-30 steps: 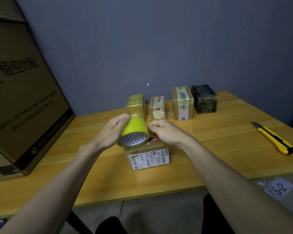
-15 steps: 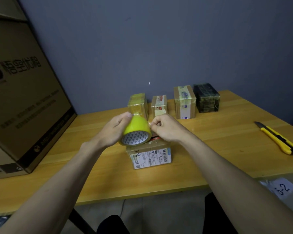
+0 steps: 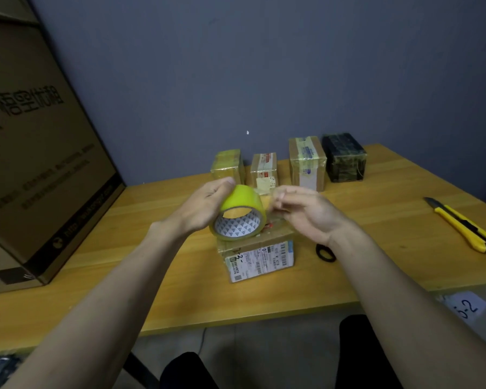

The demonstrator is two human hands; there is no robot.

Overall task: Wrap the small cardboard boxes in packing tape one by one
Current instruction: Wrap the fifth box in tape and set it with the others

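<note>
A: What's each hand doing?

B: The left hand (image 3: 205, 204) grips the yellow packing tape roll (image 3: 237, 213), fingers curled over its outer face, core turned toward the camera. The right hand (image 3: 303, 211) sits just right of the roll, fingertips pinched together on what looks like the clear free end of the tape; the film itself is too faint to be sure.

A: Why hold it that way?

B: I'd say one hand steadies the roll so the other can peel a length off, right above the labelled cardboard box (image 3: 257, 255), which sits directly beneath both hands on the worktop (image 3: 157, 290).

A: And further out?

B: Beyond the hands, four small wrapped boxes (image 3: 288, 167) stand in a row by the wall. A black loop (image 3: 325, 252) lies under the right wrist, a yellow utility knife (image 3: 463, 224) well to the right, and a large carton (image 3: 40, 164) far left.

A: Changed from a second ago?

B: The right hand was touching the roll with its knuckles up; it has drawn slightly away to the right, and the roll has tilted so more of its core shows.
</note>
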